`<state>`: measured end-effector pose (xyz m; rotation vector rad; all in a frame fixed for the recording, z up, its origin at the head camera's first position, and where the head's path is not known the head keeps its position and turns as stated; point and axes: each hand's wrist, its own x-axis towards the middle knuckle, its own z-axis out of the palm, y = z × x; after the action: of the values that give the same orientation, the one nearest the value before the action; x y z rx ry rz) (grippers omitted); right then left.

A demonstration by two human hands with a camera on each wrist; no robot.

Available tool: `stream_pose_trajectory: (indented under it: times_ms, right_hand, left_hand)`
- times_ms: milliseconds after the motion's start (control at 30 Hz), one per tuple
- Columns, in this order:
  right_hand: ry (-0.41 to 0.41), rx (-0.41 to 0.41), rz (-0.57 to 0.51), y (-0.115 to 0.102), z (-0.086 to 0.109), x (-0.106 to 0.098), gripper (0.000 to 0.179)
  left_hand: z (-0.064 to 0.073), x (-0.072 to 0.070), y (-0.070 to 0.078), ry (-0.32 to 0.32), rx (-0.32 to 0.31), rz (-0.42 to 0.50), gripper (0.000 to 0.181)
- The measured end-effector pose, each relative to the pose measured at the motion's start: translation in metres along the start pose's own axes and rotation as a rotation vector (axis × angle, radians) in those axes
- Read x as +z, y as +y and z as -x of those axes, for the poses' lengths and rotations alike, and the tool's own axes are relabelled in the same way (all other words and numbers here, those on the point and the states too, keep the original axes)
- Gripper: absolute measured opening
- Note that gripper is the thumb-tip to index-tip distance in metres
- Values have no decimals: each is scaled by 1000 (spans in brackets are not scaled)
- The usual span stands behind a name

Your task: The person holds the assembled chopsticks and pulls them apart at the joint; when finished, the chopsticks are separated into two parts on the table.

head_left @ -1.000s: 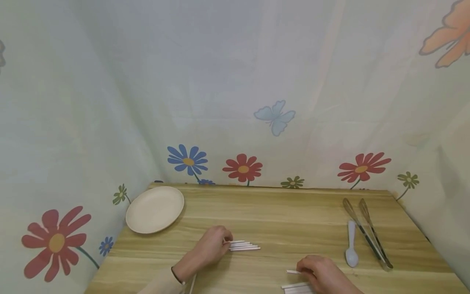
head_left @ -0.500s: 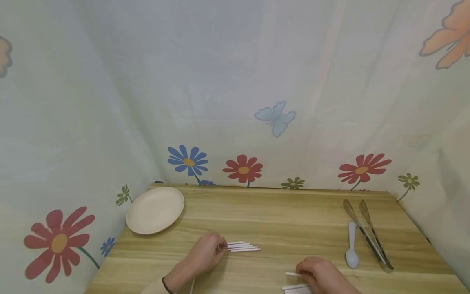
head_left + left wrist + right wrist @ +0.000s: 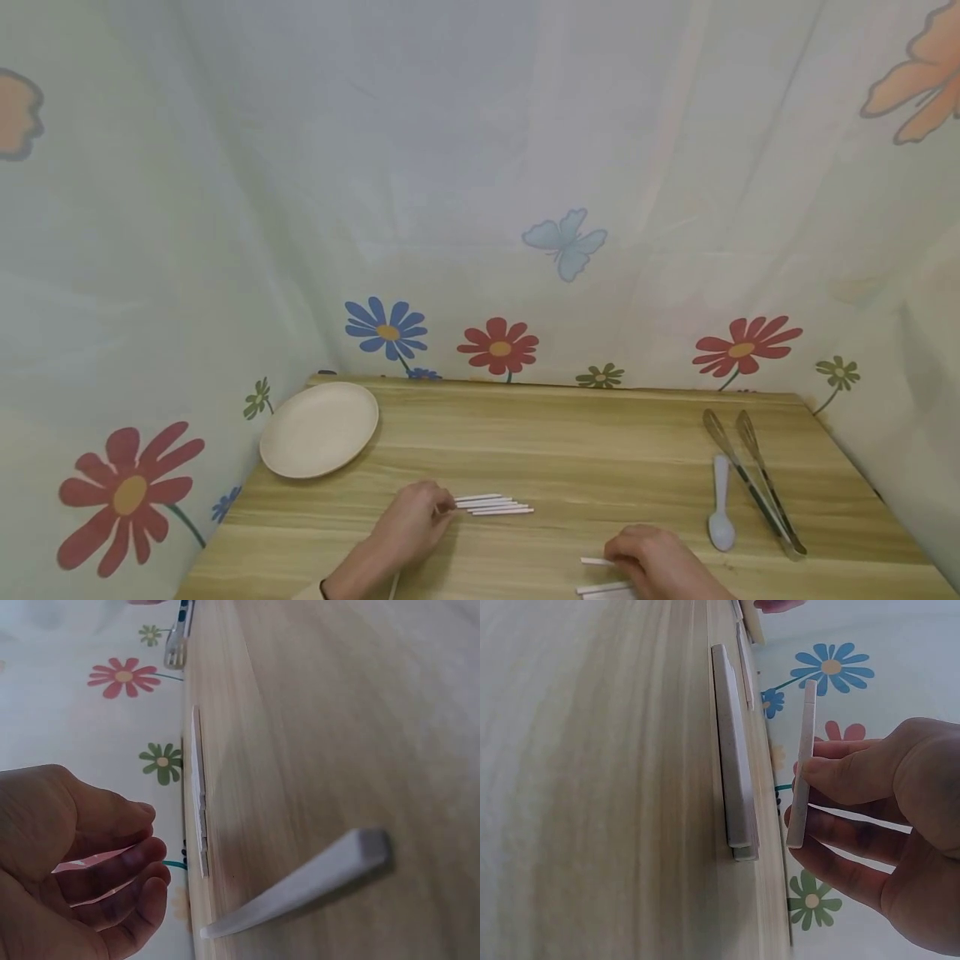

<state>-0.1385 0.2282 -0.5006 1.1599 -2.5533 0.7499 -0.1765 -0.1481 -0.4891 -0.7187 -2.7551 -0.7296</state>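
Note:
My right hand (image 3: 663,562) pinches a slim white stick (image 3: 805,765) between thumb and fingers, raised off the table. Below it several more white sticks (image 3: 603,590) lie side by side; the right wrist view shows their pile (image 3: 735,757) close up. At the centre lies a slanted row of white sticks (image 3: 491,504). My left hand (image 3: 415,521) is at that row's left end, and in the left wrist view its fingers (image 3: 154,851) curl loosely with nothing between them. One single stick (image 3: 296,889) lies apart beneath the left wrist.
A beige plate (image 3: 320,431) sits at the table's back left. A pale spoon (image 3: 721,508) and metal tongs (image 3: 765,492) lie to the right. Floral curtain (image 3: 480,192) surrounds the wooden table (image 3: 540,433) at the back and sides.
My left hand has drawn back leftward and slightly down from the central row, baring more of the sticks' left ends. My right hand keeps its stick, nearly still.

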Motion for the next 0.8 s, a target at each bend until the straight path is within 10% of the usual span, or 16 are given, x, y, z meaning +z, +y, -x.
stream_pose_trajectory:
  times_ms: [800]
  right_hand:
    - [11, -44, 18, 2, 1, 5, 18]
  left_hand:
    - [26, -5, 3, -43, -130, -71, 26]
